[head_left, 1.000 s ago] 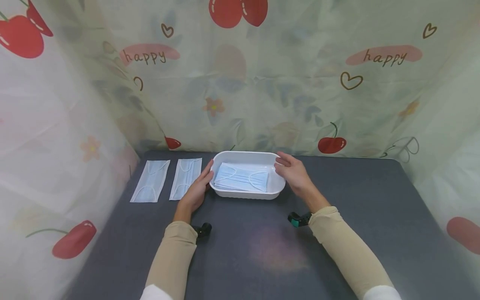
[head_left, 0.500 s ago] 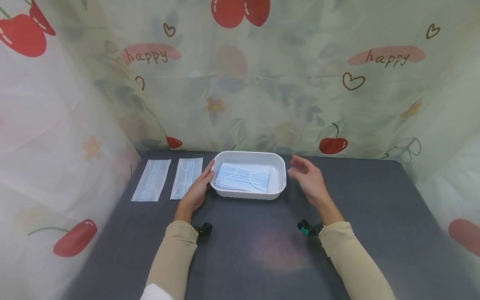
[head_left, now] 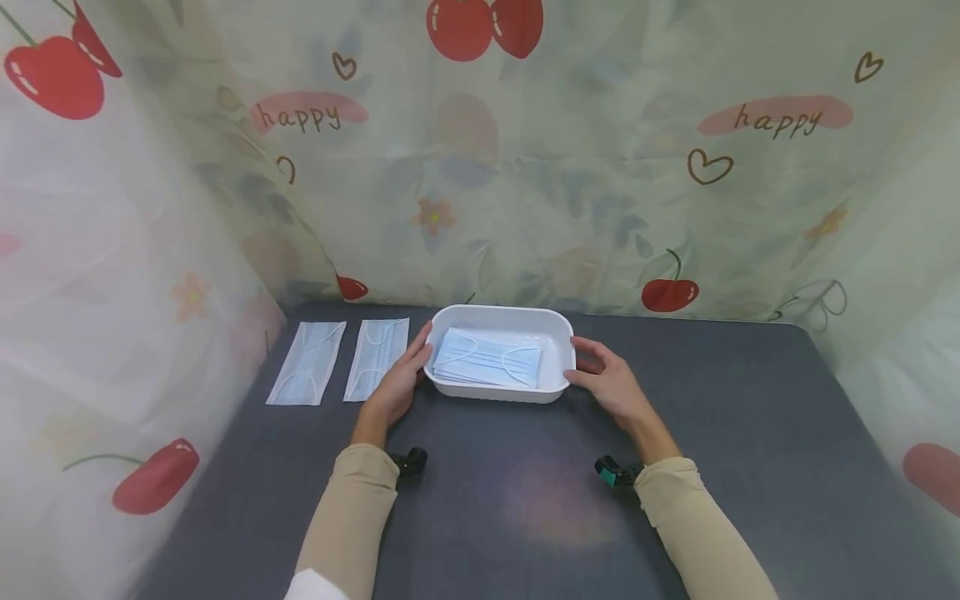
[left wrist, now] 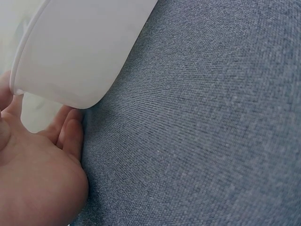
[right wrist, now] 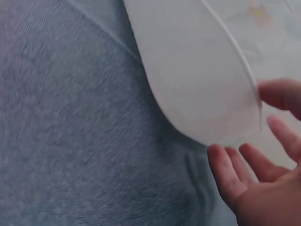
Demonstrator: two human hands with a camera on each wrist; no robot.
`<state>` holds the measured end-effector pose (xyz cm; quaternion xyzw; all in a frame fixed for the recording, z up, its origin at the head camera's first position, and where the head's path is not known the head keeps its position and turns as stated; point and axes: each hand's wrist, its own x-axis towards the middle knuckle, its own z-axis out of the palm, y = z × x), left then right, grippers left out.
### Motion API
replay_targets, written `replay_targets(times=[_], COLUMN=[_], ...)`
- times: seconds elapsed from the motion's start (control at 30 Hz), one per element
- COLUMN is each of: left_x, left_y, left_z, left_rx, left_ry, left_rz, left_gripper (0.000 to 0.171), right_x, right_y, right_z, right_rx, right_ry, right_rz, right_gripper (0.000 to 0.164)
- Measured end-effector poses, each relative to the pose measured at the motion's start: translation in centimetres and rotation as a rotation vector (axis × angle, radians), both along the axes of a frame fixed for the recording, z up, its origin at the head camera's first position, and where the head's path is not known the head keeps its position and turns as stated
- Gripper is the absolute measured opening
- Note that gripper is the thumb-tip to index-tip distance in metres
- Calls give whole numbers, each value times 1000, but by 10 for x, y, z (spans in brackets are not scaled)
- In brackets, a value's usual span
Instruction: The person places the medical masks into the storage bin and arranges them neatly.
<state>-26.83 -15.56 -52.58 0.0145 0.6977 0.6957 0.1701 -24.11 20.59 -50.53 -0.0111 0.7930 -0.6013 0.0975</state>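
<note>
A white plastic tray (head_left: 495, 395) stands near the back of the dark cloth-covered table, and several light blue face masks (head_left: 487, 358) lie stacked in it. My left hand (head_left: 393, 387) holds the tray's left end, thumb at the rim; in the left wrist view, curled fingers (left wrist: 73, 134) meet its lower edge. At the right end, my right hand (head_left: 611, 387) touches the tray with loosely bent, spread fingers. The right wrist view has the thumb (right wrist: 280, 94) at the rim and other fingertips by the base.
Two more face masks, an outer one (head_left: 306, 363) and an inner one (head_left: 377, 360), lie flat to the tray's left, the inner one partly behind my left hand. A patterned curtain (head_left: 495, 208) closes off the table's back and sides.
My right hand came away from the tray's right rim, moved out to the right, then came back against that end, lower down. The left hand stayed at the left end.
</note>
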Motion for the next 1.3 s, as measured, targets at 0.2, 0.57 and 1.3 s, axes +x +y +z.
replay_targets(times=[0.2,0.57,1.3], left_x=[-3,-3,0], left_y=[2,4,-1], left_z=[0,4,16], left_rx=[12,5,-362], left_ry=[-3,1,79], left_rz=[-5,17,85], left_gripper=[53,52,55], right_x=[-2,-11,-8], right_y=[5,14,16], right_z=[-7,-22,-29], right_rx=[-36,-113,-212], right_ry=[-33,-63,-149], right_rz=[57,121,218], right_gripper=[62,61,63])
